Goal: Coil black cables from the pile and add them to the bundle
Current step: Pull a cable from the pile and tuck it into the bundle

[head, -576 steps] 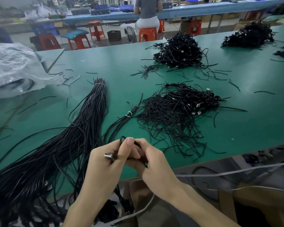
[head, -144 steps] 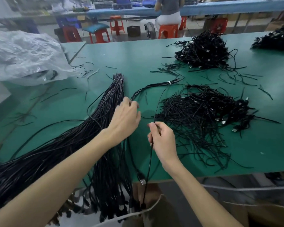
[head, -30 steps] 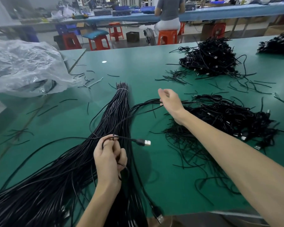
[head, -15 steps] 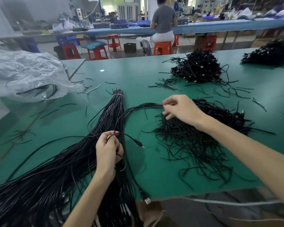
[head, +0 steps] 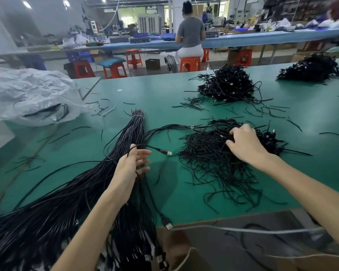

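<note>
Bench work, one person, both hands out over the green table [head: 164,90].

**Left hand** [head: 131,169]: rests on the near part of the long bundle [head: 129,133]. Fingers fanned out to the right, grip loose. One single cable [head: 157,149] crosses at the thumb side. Its plug end stands off the table with a shadow under it, so I judge the thumb has it pinched. It is likely held here so it can be laid along the bundle.

**Right hand** [head: 245,143]: reaches right and far, onto the nearest pile [head: 209,159]. Fingers bend down among the strands with the tips buried. I cannot tell whether the grip has closed on anything. The reach reads as fishing for another cable.

The bundle runs from a white tie at its far end down to the near left edge, where it spills over. Cables lie parallel, plugs toward the person, probably to keep the ends even.

**Counts:**
- long bundles: one
- small tied bunch [head: 192,127] between bundle and pile: one
- loose heaps: three, being the worked pile, a far heap [head: 227,85] and a far-right heap [head: 309,69]
- stray plug [head: 167,225] at the near table edge: one
- clear plastic bag [head: 27,94], far left: one
- short offcuts scattered on the table: too many to count

Step in hand: picking, not yet coiling.
</note>
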`<control>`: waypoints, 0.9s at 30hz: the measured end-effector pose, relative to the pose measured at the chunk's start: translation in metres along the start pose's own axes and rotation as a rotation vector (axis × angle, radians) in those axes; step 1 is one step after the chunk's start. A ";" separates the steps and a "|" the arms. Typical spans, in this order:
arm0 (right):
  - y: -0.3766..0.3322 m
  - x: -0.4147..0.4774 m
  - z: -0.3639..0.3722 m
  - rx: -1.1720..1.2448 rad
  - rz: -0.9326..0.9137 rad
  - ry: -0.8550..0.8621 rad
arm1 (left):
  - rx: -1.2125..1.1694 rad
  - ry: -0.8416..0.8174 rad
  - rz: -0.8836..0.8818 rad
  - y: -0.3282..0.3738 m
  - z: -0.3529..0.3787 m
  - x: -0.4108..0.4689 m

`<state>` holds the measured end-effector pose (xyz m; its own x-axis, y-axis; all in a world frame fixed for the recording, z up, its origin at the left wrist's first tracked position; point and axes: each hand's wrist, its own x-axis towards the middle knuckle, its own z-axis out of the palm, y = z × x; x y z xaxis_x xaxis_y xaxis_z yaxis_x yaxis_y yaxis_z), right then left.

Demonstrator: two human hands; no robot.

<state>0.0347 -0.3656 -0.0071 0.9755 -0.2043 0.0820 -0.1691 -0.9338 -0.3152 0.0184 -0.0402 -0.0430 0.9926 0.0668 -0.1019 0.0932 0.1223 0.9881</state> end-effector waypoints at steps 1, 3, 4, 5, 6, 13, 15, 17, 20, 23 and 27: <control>0.000 -0.004 0.001 -0.071 -0.001 -0.023 | -0.055 -0.027 -0.028 0.003 0.002 -0.001; -0.007 -0.016 0.006 -0.205 -0.106 -0.031 | -0.178 -0.075 -0.118 0.009 0.008 -0.004; -0.014 -0.023 0.008 -0.216 -0.186 -0.020 | -0.227 -0.083 -0.174 0.012 0.012 -0.006; -0.025 -0.031 0.011 -0.182 -0.270 -0.016 | -0.276 -0.091 -0.225 0.014 0.017 -0.008; -0.036 -0.039 0.014 -0.113 -0.357 -0.021 | -0.336 -0.108 -0.267 0.015 0.021 -0.010; -0.108 -0.082 0.040 0.798 -0.416 -0.474 | -0.519 -0.238 -0.194 0.027 0.032 -0.014; -0.114 -0.089 0.047 0.811 -0.458 -0.476 | -0.498 -0.287 -0.175 0.027 0.029 -0.016; -0.112 -0.094 0.053 0.801 -0.510 -0.425 | -0.544 -0.330 -0.170 0.028 0.022 -0.016; -0.101 -0.097 0.056 0.846 -0.504 -0.371 | -0.761 -0.363 -0.205 0.035 0.007 -0.012; -0.089 -0.099 0.055 0.792 -0.537 -0.324 | -0.987 -0.389 -0.245 0.041 -0.009 -0.008; -0.076 -0.099 0.054 0.761 -0.543 -0.337 | -1.036 -0.470 -0.219 0.045 -0.016 -0.011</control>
<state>-0.0415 -0.2581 -0.0424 0.9030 0.3990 0.1592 0.3326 -0.4149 -0.8469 0.0100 -0.0194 0.0012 0.9147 -0.4041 0.0087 0.3734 0.8532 0.3642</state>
